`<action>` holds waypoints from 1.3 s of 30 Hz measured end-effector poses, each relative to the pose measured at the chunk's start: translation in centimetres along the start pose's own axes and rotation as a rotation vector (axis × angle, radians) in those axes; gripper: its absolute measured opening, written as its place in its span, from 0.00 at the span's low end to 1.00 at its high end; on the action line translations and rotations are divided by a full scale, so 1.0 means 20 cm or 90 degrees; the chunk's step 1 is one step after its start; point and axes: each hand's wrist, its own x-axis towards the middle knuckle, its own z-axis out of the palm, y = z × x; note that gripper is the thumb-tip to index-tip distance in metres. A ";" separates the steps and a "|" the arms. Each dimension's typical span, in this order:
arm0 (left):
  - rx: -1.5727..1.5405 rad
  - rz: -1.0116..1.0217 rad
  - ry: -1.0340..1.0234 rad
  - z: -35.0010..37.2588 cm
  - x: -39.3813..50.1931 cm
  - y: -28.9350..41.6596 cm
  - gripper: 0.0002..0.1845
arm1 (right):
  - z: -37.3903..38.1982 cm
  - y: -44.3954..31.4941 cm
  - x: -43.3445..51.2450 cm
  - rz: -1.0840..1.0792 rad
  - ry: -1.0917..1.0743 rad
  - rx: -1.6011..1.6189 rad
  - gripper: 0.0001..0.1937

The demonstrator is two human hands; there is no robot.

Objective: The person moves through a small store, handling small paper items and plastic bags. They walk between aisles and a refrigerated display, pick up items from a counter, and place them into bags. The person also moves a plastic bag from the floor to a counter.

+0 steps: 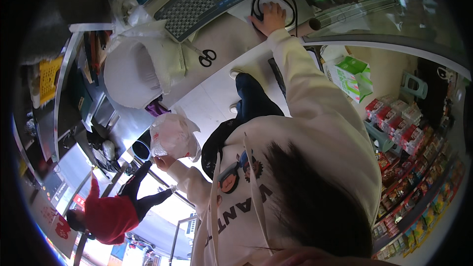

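Note:
My right hand point(272, 19) lies palm down on the metal counter point(229, 31), with its fingers spread a little, over a coil of black cable point(296, 9) and a white sheet. My left hand point(165, 163) grips the lower edge of a translucent white plastic bag point(173, 136) with red print. Black-handled scissors point(207, 58) lie on the counter, between the cable and a large roll of white plastic or foam sheet point(125, 70). An electronic scale's keypad panel point(203, 3) stands behind the scissors. What the bag holds cannot be told.
Beyond my left hand, a person in a red top point(111, 218) stands with one arm raised. A dark round bin point(141, 150) is near the bag. A green and white carton point(353, 77) and shelves of packaged goods point(410, 192) are at right. A cardboard tube point(309, 26) lies beside the cable.

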 end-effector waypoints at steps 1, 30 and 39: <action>0.000 0.006 -0.007 0.01 0.01 0.01 0.22 | 0.01 0.00 0.02 0.027 -0.007 0.023 0.35; -0.160 0.018 -0.135 0.13 -0.20 0.38 0.17 | -0.84 -1.16 -0.56 -0.600 -0.143 0.668 0.12; -0.268 0.019 -0.193 0.10 -0.23 0.42 0.19 | -0.68 -1.22 -0.61 -0.753 -0.296 0.688 0.13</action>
